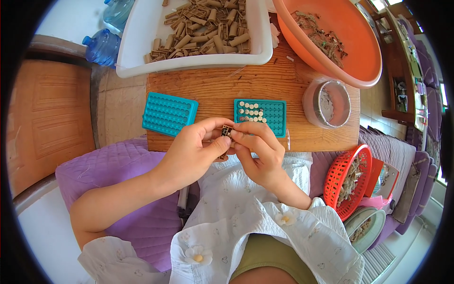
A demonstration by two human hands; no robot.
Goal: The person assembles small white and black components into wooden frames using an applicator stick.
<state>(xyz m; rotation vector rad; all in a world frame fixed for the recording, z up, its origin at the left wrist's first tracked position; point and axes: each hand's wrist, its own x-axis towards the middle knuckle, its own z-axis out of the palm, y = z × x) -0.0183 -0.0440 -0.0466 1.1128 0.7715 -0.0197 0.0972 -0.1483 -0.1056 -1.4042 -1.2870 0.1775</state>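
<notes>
Just past the table's near edge, my left hand (191,147) grips a small brown plastic housing (227,130) between thumb and fingers. Its open side faces up and shows small dark and metallic parts inside. My right hand (263,154) is closed, its thumb and fingertips pinching at the housing's right side; anything tiny between them is hidden. Right behind the hands lies a teal tray (276,105) of round pockets, with small white round pieces (253,112) in rows on its left part. Another teal tray (170,113), with no pieces visible in its pockets, rests slightly turned to the left.
A white tub (198,61) of brown plastic housings (208,31) stands at the back of the wooden table (208,90). An orange basin (366,57) with tangled small parts leans back right. A clear round container (312,104) stands right; a red basket (336,177) sits lower right.
</notes>
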